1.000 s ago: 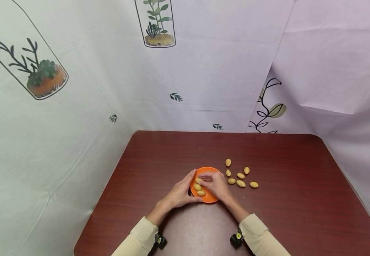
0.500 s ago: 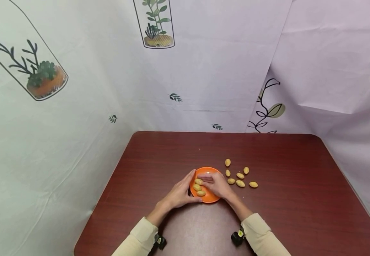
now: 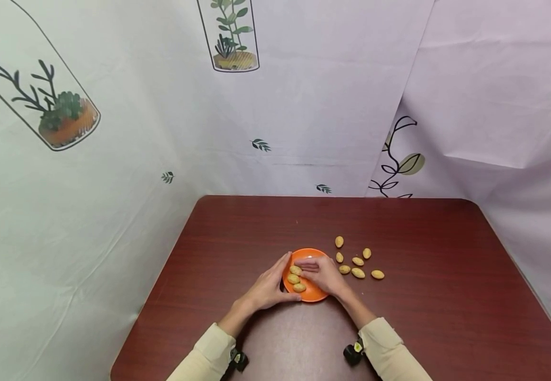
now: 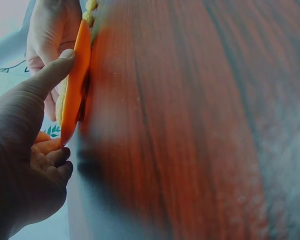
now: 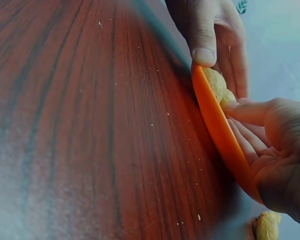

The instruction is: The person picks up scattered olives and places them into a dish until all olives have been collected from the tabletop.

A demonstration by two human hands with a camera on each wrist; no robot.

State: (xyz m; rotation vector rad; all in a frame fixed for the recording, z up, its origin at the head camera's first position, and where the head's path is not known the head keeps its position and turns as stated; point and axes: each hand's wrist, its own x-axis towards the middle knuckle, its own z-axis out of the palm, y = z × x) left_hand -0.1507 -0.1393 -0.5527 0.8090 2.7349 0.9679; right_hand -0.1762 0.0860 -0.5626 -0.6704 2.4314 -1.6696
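The left hand point(image 3: 267, 289), thumb and fingers spread, holds the plate point(image 3: 312, 294); the right hand point(image 3: 324, 274) touches 1 of 3 peanuts point(image 3: 294, 278) inside; if it pinches, I cannot tell.

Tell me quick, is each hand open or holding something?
Left hand: holding the orange plate.
Right hand: touching a peanut; can't tell if it's pinching it.

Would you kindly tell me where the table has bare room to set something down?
The table is bare right of the loose peanuts and left of the left hand. The orange plate is crowded, with three visible peanuts and the right hand over it.
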